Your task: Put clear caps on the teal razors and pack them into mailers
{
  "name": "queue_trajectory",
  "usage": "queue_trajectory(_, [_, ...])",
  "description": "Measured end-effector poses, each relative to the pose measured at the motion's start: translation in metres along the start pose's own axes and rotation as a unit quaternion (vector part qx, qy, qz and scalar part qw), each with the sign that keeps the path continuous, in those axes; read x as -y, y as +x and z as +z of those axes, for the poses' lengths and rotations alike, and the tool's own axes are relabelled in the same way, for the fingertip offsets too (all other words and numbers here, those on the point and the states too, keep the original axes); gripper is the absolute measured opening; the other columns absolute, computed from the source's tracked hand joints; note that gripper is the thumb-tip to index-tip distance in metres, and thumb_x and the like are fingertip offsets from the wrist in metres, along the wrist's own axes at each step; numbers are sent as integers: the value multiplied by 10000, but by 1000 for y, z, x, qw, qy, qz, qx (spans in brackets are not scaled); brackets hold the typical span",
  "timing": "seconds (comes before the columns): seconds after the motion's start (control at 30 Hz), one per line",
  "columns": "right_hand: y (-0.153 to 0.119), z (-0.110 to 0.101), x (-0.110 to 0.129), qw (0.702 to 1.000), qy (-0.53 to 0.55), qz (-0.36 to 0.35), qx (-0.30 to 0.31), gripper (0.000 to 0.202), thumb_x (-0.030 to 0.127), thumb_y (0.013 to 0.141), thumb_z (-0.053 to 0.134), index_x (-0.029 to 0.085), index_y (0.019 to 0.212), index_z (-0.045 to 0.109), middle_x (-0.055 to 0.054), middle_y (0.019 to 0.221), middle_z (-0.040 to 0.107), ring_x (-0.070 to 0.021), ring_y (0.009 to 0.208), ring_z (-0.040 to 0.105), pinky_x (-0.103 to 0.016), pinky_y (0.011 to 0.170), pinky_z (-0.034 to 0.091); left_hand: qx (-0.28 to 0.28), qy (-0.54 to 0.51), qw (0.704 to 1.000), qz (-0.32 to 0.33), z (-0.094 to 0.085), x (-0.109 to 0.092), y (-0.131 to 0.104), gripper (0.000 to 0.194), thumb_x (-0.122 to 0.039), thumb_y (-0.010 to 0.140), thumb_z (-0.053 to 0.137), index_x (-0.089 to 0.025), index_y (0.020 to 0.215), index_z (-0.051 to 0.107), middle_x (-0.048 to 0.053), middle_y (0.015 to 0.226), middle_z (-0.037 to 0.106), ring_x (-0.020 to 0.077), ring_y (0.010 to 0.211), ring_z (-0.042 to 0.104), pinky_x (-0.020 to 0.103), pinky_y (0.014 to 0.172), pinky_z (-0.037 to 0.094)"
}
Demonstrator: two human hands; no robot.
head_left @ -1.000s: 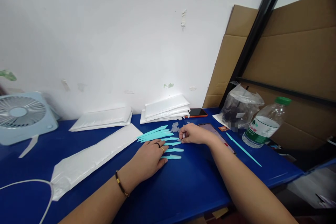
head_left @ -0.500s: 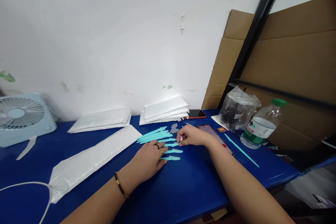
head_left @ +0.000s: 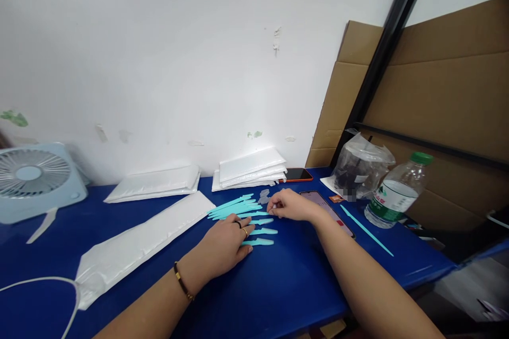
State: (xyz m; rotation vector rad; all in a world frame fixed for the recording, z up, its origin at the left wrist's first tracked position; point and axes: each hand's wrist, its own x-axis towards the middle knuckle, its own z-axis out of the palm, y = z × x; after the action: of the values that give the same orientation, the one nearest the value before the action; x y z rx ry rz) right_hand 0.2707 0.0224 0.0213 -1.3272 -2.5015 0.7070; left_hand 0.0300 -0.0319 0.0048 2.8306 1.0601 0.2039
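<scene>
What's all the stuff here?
fan: one, blue, left
packets: several, white, left and back
sticks: many, turquoise, middle; one right
bits: several, grey, beside sticks
phones: two, black and pinkish, right
bottle: one, clear, right
bag: one, clear, beside bottle
card: one, orange, beside bag
cable: one, white, lower left
cardboard: two pieces, brown, right
post: one, black, right
table: one, blue, underneath
wall: one, white, behind
left hand: one, on sticks
right hand: one, near sticks

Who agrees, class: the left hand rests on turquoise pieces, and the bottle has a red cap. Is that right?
Not quite. The bottle has a green cap, not red, as the head view shows; the left hand does rest on turquoise pieces.
</scene>
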Motion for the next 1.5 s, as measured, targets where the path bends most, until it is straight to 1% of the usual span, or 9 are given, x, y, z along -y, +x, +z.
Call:
queue_trajectory(0.1, [-2,-4,0,1000,-12,3,-13,171,249,733,568,156,821,680,-20,714,644,-121,614,561,-205,561,399,-1,1,1000,-5,-1,0,0,420,-400,858,441,-231,1240,494,47,1269,526,243,1087,459,365,912,383])
queue_trajectory(0.23, [2,3,1,1000,-12,-3,27,239,356,662,666,158,796,674,-8,694,622,-121,622,543,-193,529,379,4,18,1000,-2,-3,-2,0,400,-376,850,460,-237,1221,515,45,1267,530,247,1083,470,373,909,396])
queue_trajectory(0.43, [3,3,-11,998,-11,25,62,218,350,690,635,158,788,660,-7,683,618,-108,591,519,-190,504,362,-5,-5,1000,10,2,1,0,447,-347,851,460,-251,1287,439,31,1272,528,235,1173,441,371,968,362])
queue_trajectory(0.63, [0,-2,-24,987,57,61,135,237,353,676,639,155,805,654,6,631,594,-95,519,515,-196,498,391,5,-17,999,40,2,5,1,443,-342,854,454,-255,1288,440,30,1328,472,213,1181,449,343,987,364])
queue_trajectory(0.83, [0,-2,-31,985,70,65,147,233,341,661,652,151,796,650,8,626,585,-88,491,500,-190,469,382,-2,-44,997,56,1,3,2,402,-372,854,461,-261,1240,484,37,1258,537,213,1136,488,332,952,387])
queue_trajectory(0.93, [1,-3,-29,985,61,60,150,243,348,653,663,151,794,653,19,598,568,-82,484,481,-189,472,369,-17,-53,998,31,1,4,7,332,-384,885,401,-244,1147,548,51,1128,613,205,1040,548,316,888,416])
queue_trajectory(1.03, [1,-3,-24,988,51,39,137,252,354,648,672,149,794,660,19,607,572,-86,529,481,-184,489,352,-41,-40,998,-5,2,9,14,302,-383,892,389,-232,1068,583,52,992,652,196,949,582,302,838,427])
queue_trajectory(1.27, [0,-5,-15,989,96,4,115,248,356,684,647,136,798,656,17,624,574,-76,536,461,-175,482,341,-87,-36,995,-22,0,17,18,276,-306,898,375,-203,871,630,48,853,650,177,855,587,263,748,434])
queue_trajectory(1.5, [-2,-9,-26,981,189,39,34,291,393,669,660,126,778,618,-13,637,599,-103,522,558,-198,486,429,-132,-117,978,-108,2,35,15,221,-257,864,380,-220,916,592,16,883,630,155,779,581,262,684,446])
